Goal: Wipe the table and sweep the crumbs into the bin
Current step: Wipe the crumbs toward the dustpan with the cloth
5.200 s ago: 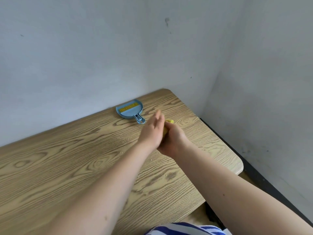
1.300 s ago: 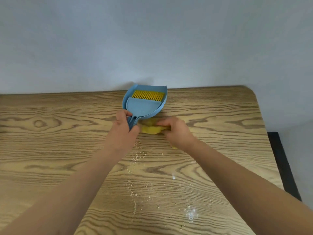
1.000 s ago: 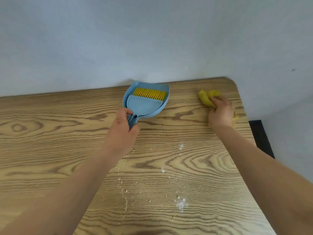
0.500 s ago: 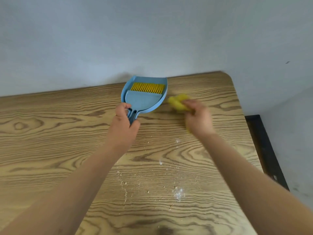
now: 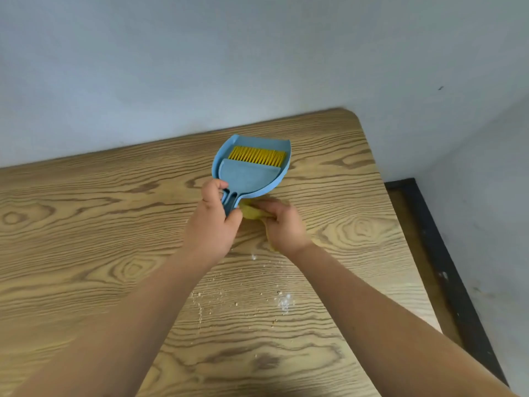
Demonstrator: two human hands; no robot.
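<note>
Right hand [image 5: 284,224] (w/ cloth [image 5: 252,211]) back beside dustpan [image 5: 252,173]

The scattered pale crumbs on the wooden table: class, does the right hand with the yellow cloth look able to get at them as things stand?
Probably yes. The right hand and yellow cloth are just beyond the pale crumbs, with bare wooden table between them.

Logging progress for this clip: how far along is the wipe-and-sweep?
Early. Done: nothing clearly finished. In hand: the left hand grips the handle of the blue dustpan, with the yellow-bristled brush nested in it; the right hand presses a yellow cloth to the wooden table. Left: crumbs and a white powder patch lie nearer the person; no bin in view.
</note>
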